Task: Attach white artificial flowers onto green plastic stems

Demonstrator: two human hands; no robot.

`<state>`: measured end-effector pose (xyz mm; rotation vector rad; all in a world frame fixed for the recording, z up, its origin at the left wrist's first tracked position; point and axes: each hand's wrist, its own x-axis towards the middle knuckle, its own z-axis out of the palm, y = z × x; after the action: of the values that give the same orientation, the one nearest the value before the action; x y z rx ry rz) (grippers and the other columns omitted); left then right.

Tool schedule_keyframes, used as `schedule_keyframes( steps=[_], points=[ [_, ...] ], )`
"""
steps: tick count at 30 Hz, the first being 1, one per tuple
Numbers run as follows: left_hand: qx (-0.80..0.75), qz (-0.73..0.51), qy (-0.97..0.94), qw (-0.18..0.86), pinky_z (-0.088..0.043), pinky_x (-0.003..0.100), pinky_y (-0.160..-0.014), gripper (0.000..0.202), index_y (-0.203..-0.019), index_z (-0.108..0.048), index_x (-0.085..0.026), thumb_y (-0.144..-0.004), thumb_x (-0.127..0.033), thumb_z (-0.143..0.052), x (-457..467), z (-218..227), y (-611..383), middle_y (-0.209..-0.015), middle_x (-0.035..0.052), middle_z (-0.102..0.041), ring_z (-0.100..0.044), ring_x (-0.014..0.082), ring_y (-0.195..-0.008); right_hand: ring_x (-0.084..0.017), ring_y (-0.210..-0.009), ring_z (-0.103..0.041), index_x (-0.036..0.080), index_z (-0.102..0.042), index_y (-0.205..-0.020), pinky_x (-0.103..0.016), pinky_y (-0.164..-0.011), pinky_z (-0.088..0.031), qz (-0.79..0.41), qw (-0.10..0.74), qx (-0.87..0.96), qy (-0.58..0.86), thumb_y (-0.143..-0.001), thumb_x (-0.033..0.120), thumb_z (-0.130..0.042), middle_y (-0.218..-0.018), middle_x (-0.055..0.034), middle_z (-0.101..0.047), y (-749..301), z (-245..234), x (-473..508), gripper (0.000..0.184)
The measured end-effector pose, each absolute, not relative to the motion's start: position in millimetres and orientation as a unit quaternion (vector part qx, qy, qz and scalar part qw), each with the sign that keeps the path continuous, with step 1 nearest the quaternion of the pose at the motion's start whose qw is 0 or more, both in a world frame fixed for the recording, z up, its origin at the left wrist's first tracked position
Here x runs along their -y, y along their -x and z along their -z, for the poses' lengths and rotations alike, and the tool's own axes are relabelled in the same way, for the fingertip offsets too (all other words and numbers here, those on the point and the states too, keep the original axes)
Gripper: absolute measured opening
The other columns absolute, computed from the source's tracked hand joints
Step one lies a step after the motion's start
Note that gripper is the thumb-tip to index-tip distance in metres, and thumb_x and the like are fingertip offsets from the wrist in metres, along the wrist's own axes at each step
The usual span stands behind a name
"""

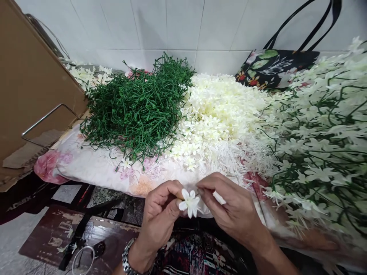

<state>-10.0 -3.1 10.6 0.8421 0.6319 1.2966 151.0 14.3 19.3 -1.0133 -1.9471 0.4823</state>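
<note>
My left hand (pixel 163 208) is closed, its thumb and forefinger pinching a white artificial flower (pixel 189 203) whose petals face me. Just right of the bloom is my right hand (pixel 229 208), thumb and forefinger tips pressed together; anything between them is too small to make out. A white patch shows among its fingers, and I cannot tell whether it is a petal or the cloth behind. Beyond both hands lies a heap of loose white blossoms (pixel 220 110), with thin white strands (pixel 232 154) along its near side. Left of that heap is a tangled pile of green plastic stems (pixel 137 110).
A floral cloth (pixel 100 168) covers the work surface. White flowers on green stems (pixel 321 152) are piled at right. Behind stands a black floral bag (pixel 275 67) against the tiled wall (pixel 177 26). A cardboard box (pixel 31 76) is at left, a worn brown board (pixel 51 240) lower down.
</note>
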Motion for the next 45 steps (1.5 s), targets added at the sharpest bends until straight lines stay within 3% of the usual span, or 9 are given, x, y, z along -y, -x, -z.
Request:
schedule_keyframes(
  steps=[2,8,12,17,22,31,35,39,45],
  points=[
    [-0.28,-0.553,-0.376,0.689,-0.039,0.02,-0.06,0.01,-0.076,-0.065,-0.019,-0.078,-0.028,-0.067,7.8,-10.0,10.9,-0.068,-0.0005,-0.052,-0.046,0.0108,-0.064,-0.009,-0.064,-0.054,0.015,-0.057,-0.086,-0.02,-0.056,-0.045,-0.203,0.436,0.782,0.397,-0.087,0.005,-0.048,-0.072,-0.0018,-0.055,-148.0,-17.1,-10.5,0.014],
    [-0.39,-0.514,-0.445,0.621,-0.039,0.022,-0.064,0.006,-0.076,-0.058,-0.018,-0.078,-0.021,-0.062,11.8,-10.8,9.1,-0.076,0.0009,-0.05,-0.046,0.0132,-0.071,-0.015,-0.074,-0.056,0.01,-0.059,-0.098,-0.026,-0.063,-0.05,-0.127,0.422,0.827,0.348,-0.086,0.002,-0.047,-0.08,-0.0087,-0.061,-144.6,-21.0,2.8,0.019],
    [-0.453,-0.448,-0.456,0.621,-0.035,0.02,-0.053,0.006,-0.068,-0.058,-0.015,-0.073,-0.015,-0.061,9.4,-16.2,5.0,-0.062,-0.0013,-0.05,-0.041,0.0106,-0.06,-0.016,-0.069,-0.054,0.006,-0.06,-0.099,-0.03,-0.059,-0.05,-0.082,0.403,0.865,0.286,-0.088,0.003,-0.04,-0.083,-0.0117,-0.064,-134.3,-26.7,4.1,0.023],
    [-0.455,-0.53,-0.38,0.606,-0.036,0.02,-0.054,0.008,-0.069,-0.063,-0.014,-0.075,-0.019,-0.062,8.4,-1.9,8.2,-0.06,0.0002,-0.055,-0.046,0.0104,-0.058,-0.014,-0.078,-0.056,0.014,-0.058,-0.106,-0.025,-0.064,-0.051,-0.064,0.427,0.842,0.322,-0.086,0.005,-0.049,-0.086,-0.0072,-0.062,-145.5,-24.5,-13.6,0.023],
    [-0.482,-0.558,-0.354,0.575,-0.027,0.018,-0.044,0.011,-0.069,-0.061,-0.015,-0.076,-0.023,-0.063,-3.4,-2.0,15.1,-0.059,-0.0012,-0.056,-0.036,0.0062,-0.047,-0.019,-0.079,-0.052,0.015,-0.059,-0.09,-0.035,-0.072,-0.045,0.031,0.32,0.84,0.438,-0.085,0.004,-0.047,-0.081,-0.0074,-0.059,-175.5,-16.4,-36.7,0.017],
    [-0.579,-0.433,-0.592,0.356,-0.037,0.023,-0.055,0.012,-0.07,-0.06,-0.017,-0.068,-0.008,-0.052,-58.8,-19.7,4.0,-0.068,-0.0007,-0.058,-0.05,0.0117,-0.057,-0.021,-0.074,-0.041,0.017,-0.058,-0.074,-0.034,-0.064,-0.033,0.053,0.166,0.887,0.428,-0.081,0.001,-0.048,-0.075,-0.0066,-0.051,-165.4,-8.0,-47.9,0.02],
    [-0.594,-0.332,-0.684,0.262,-0.04,0.028,-0.064,0.022,-0.082,-0.062,-0.016,-0.069,-0.003,-0.05,-70.1,-20.3,-8.4,-0.08,0.0046,-0.059,-0.055,0.0172,-0.069,-0.02,-0.073,-0.04,0.017,-0.055,-0.071,-0.033,-0.064,-0.034,0.041,0.194,0.884,0.423,-0.082,-0.001,-0.043,-0.073,-0.0059,-0.048,-167.2,-5.4,-49.3,0.024],
    [-0.615,-0.252,-0.715,0.219,-0.037,0.029,-0.063,0.022,-0.069,-0.058,-0.017,-0.069,0.0,-0.044,-72.9,-21.9,-15.0,-0.073,0.0054,-0.056,-0.054,0.0198,-0.069,-0.018,-0.074,-0.044,0.016,-0.054,-0.075,-0.032,-0.068,-0.039,-0.019,0.275,0.866,0.418,-0.084,0.0,-0.041,-0.074,-0.0053,-0.05,-168.6,-6.4,-48.2,0.023],
    [-0.6,-0.351,-0.669,0.265,-0.035,0.025,-0.057,0.021,-0.054,-0.05,-0.018,-0.067,-0.002,-0.046,-71.9,-22.1,-8.6,-0.06,-0.0011,-0.051,-0.049,0.0139,-0.059,-0.014,-0.069,-0.053,0.018,-0.053,-0.082,-0.027,-0.063,-0.044,-0.083,0.403,0.802,0.432,-0.089,0.01,-0.044,-0.072,-0.0025,-0.054,-170.7,-12.1,-46.6,0.014]
  ],
)
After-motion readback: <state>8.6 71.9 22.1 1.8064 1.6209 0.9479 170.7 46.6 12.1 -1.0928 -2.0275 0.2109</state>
